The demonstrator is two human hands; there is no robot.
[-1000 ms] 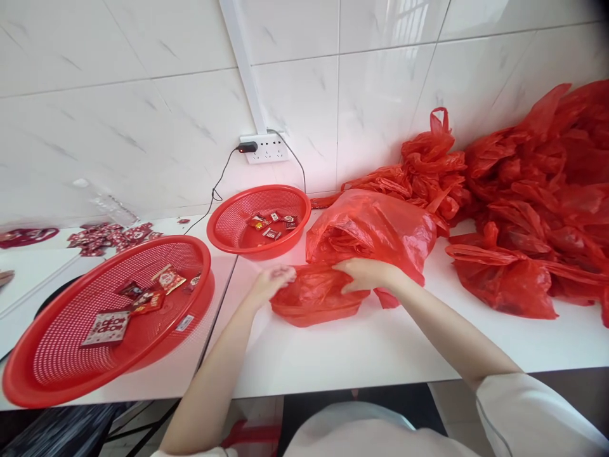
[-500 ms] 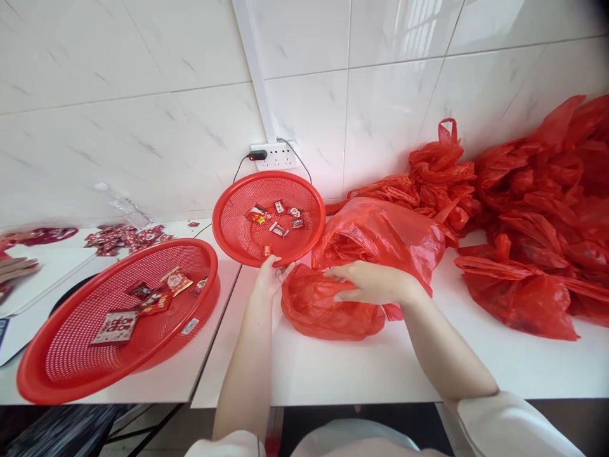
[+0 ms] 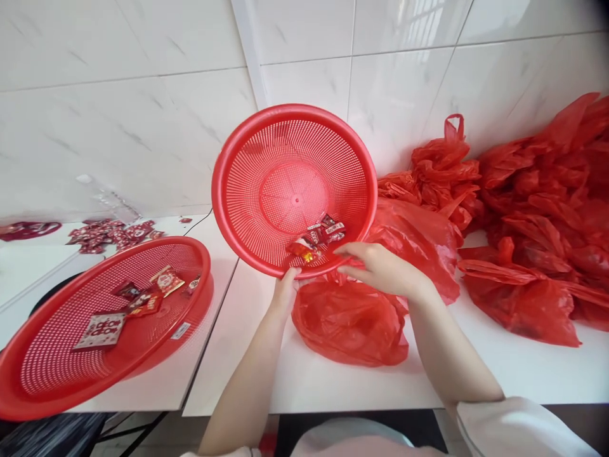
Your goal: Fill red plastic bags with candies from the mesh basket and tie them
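A round red plastic mesh basket (image 3: 295, 143) is tilted up toward me above the table. Several small wrapped sweets (image 3: 316, 238) have gathered at its lower side. My left hand (image 3: 287, 289) grips the near rim, thumb at the edge; its other fingers are hidden beneath. At the lower right rim is my right hand (image 3: 373, 266), fingers inside the edge and thumb below, closed around it. Directly under the basket a red plastic bag (image 3: 349, 330) lies with its mouth open on the white table.
Another red mesh basket (image 3: 193, 349) on the left holds several larger packets (image 3: 99, 330). Loose red packets (image 3: 114, 235) and a clear bottle (image 3: 111, 197) lie behind it. Red plastic bags (image 3: 537, 209) are heaped at the right along the tiled wall (image 3: 404, 82).
The basket has come up and nearer, tipping toward me, and its sweets have slid to the near side. My right hand has moved from over the bag to the basket's rim.
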